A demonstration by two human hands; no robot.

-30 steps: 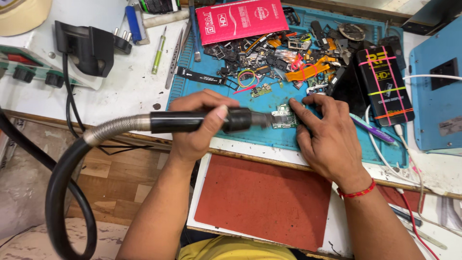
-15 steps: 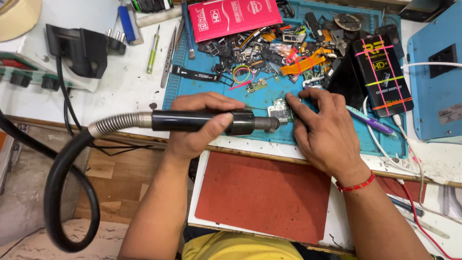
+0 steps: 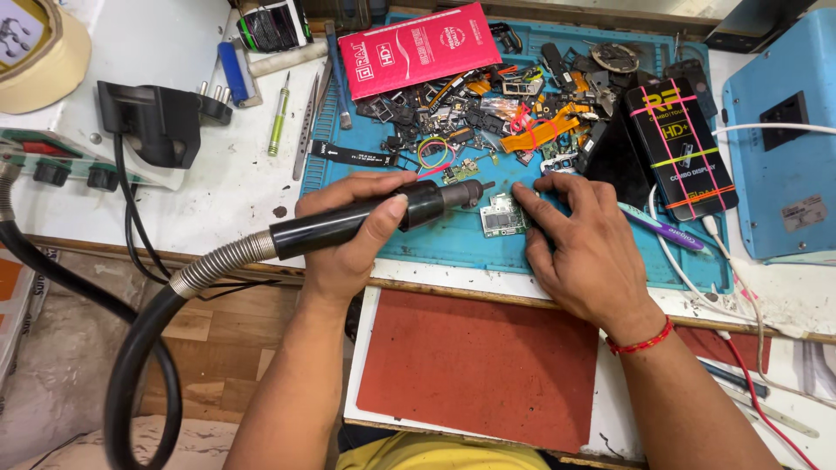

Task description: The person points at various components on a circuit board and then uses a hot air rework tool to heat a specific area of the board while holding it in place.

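Green, thin circuit board (image 3: pixel 503 215) near the blue mat's (image 3: pixel 453 248) front edge looks fragile; right hand (image 3: pixel 585 244) pins its edge, left hand (image 3: pixel 353 228) grips the hot-air handpiece (image 3: pixel 374 218).

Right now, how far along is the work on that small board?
Done: small circuit board lies on the blue mat, apart from the parts pile. In hand: left hand aims the hot-air nozzle at it; right hand steadies its edge. Left: nothing visibly lifted off the board yet.
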